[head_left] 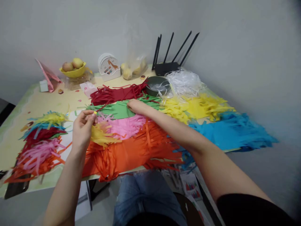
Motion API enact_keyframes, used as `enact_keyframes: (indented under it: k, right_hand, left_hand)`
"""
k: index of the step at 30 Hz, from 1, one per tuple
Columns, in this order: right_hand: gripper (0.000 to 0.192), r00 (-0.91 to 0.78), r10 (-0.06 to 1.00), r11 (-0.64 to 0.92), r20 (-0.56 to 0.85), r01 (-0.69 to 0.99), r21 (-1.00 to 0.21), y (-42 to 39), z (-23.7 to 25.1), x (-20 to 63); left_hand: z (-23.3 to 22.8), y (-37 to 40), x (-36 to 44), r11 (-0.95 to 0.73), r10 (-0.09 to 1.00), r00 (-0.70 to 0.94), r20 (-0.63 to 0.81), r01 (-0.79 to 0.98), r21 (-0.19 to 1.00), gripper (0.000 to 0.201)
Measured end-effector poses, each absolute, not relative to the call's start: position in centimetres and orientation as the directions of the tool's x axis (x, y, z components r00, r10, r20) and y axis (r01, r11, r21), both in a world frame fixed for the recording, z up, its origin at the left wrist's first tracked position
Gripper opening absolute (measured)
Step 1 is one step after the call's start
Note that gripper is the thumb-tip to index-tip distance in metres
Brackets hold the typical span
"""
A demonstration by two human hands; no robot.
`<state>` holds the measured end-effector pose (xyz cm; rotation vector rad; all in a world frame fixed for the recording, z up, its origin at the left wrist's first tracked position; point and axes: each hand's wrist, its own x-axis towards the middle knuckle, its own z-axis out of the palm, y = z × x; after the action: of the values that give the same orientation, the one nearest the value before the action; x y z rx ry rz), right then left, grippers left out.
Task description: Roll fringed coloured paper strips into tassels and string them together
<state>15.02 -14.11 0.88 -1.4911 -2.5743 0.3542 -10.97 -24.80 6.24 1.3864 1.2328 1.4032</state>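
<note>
My left hand is closed in a pinch, and a small yellow end pokes out above the thumb. Yellow fringed paper hangs or lies just right of that hand, apparently the same piece. My right hand reaches across to the green fringed paper, its fingers bent closed at a raised edge of it. Pink fringed paper lies just nearer than the green. Orange fringed paper spreads along the table's front edge, and dark red fringed paper lies beyond the green.
Yellow and blue fringed stacks lie at right, below white strips and a dark round bowl. Mixed colored bundles lie at left. Behind stand a black router, coaster holder and yellow fruit bowl.
</note>
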Motion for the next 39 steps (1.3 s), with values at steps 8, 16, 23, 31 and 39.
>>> enact_keyframes:
  k: [8,16,23,31,39]
  right_hand:
    - [0.015,-0.455,0.786,0.547,0.420,0.194,-0.814,-22.2,6.4,11.1]
    - [0.014,-0.421,0.812,0.488,0.405,0.110,-0.866,-26.9,8.4,10.3]
    - [0.013,-0.422,0.812,0.474,0.405,0.069,-0.878,-28.7,9.3,10.3]
    - [0.019,-0.473,0.813,0.369,0.340,-0.033,-0.929,-29.9,8.8,10.7]
    - [0.036,-0.474,0.817,0.357,0.330,-0.036,-0.934,-31.1,7.9,10.6]
  left_hand:
    - [6.6,-27.0,-8.7,-0.265,0.960,-0.037,0.276,0.183,0.947,0.023]
    - [6.8,-30.5,-8.0,-0.393,0.903,-0.034,0.428,0.337,0.856,0.018]
    - [7.3,-32.6,-7.6,-0.437,0.865,-0.064,0.498,0.389,0.811,0.016]
    - [7.5,-34.0,-7.1,-0.466,0.845,-0.039,0.534,0.436,0.770,0.009]
    - [7.4,-35.6,-6.8,-0.489,0.835,-0.006,0.551,0.454,0.745,0.009]
